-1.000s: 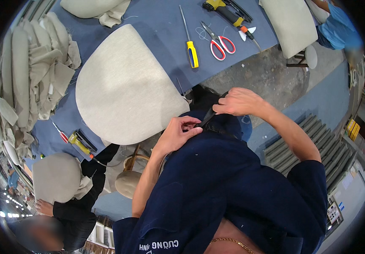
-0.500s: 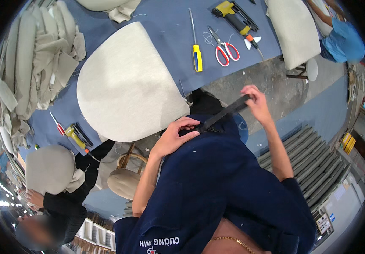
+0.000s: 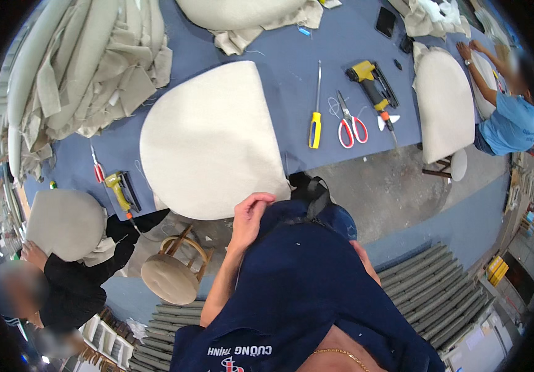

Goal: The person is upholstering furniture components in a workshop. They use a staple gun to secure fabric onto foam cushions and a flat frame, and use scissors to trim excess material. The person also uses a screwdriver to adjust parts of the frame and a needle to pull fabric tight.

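Observation:
My left hand [image 3: 251,217] is loosely closed beside the lower right corner of a cream upholstered seat cushion [image 3: 214,142]. Its fingers are curled together with nothing visible in them. The cushion lies on the blue-grey table, rounded side to the left. At my waist a black strap [image 3: 317,201] hangs in a loop, apart from both hands. My right hand [image 3: 364,257] is down by my right side, with its fingers mostly hidden. Right of the cushion lie a yellow-handled screwdriver [image 3: 316,118], red-and-white scissors [image 3: 351,124] and a yellow-and-black staple gun [image 3: 375,90].
Cream covers [image 3: 87,68] are piled at the far left. A second staple gun [image 3: 121,192] lies near the table's left side. A person in black [image 3: 75,279] handles a cushion at left; another in blue [image 3: 515,118] works at right. A stool [image 3: 171,276] stands below the table.
My right hand has let go of the black strap and dropped to my side. My left hand has moved from the waist up to the cushion's corner. The view has shifted.

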`<state>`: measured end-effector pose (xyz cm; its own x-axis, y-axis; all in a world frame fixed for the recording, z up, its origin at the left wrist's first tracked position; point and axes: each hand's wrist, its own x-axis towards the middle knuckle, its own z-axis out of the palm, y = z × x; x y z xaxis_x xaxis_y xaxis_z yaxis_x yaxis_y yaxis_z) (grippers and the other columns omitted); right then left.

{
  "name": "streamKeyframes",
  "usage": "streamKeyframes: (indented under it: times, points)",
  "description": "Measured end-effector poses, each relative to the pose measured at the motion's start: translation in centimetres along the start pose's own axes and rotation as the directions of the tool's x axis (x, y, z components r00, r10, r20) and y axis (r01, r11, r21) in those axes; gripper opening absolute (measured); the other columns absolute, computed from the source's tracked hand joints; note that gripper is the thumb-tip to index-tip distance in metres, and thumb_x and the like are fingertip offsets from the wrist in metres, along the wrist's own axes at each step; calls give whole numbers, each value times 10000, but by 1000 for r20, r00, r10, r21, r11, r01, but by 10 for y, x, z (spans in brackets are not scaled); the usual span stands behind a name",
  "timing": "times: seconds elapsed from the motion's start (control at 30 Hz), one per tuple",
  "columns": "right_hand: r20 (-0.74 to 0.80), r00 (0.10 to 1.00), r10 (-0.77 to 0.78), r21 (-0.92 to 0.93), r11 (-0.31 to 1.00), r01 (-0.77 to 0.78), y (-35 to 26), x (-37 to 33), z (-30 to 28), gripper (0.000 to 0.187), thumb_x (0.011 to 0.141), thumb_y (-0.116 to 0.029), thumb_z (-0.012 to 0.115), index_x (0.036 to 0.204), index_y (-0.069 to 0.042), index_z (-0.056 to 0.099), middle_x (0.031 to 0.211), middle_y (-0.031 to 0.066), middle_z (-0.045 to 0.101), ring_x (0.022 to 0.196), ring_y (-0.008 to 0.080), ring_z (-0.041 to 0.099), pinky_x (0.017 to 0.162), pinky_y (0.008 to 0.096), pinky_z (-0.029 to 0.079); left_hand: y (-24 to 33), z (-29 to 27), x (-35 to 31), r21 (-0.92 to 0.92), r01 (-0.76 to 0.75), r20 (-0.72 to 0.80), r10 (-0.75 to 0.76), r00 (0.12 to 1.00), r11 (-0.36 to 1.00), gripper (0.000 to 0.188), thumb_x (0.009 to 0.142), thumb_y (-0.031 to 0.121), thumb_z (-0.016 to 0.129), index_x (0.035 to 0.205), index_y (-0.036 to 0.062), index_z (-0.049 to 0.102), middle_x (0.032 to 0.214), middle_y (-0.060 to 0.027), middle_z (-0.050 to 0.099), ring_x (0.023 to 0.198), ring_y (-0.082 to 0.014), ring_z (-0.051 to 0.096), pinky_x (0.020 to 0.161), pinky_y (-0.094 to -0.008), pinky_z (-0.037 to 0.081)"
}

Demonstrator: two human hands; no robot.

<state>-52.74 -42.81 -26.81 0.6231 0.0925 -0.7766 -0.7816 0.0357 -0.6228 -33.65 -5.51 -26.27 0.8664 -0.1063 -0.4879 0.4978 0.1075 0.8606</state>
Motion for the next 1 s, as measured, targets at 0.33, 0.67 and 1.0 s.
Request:
streamKeyframes:
  times: [0.33,0.67,1.0]
  points:
    - [160,985,72,46,996,-80,69,12,-29,342,1011,-99,530,1347,-66,582,1224,80,655,1067,151,619,891,304,500,-73,-75,-30,399,68,-323,71,944,914,188,1047,47,504,1097,-21,671,992,-147,718,896,-211,689,794,-333,549]
    - [18,823,-567,-492,712,501,-158,210,53,234,969,-58,587,1187,0,651,915,129,714,841,168,675,779,320,535,-105,-162,-21,568,326,-813,451,369,756,396,985,210,644,1332,33,570,1343,-186,473,1215,-383,482,1046,-492,408]
    - [347,891,-294,-395,815,423,-180,254,152,792,1013,-429,605,1589,7,279,1551,244,469,1429,357,474,1171,428,373,-56,-187,-48,25,64,-832,-15,554,998,939,979,417,697,1644,23,165,1657,-210,279,1439,-346,409,1161,-459,357]
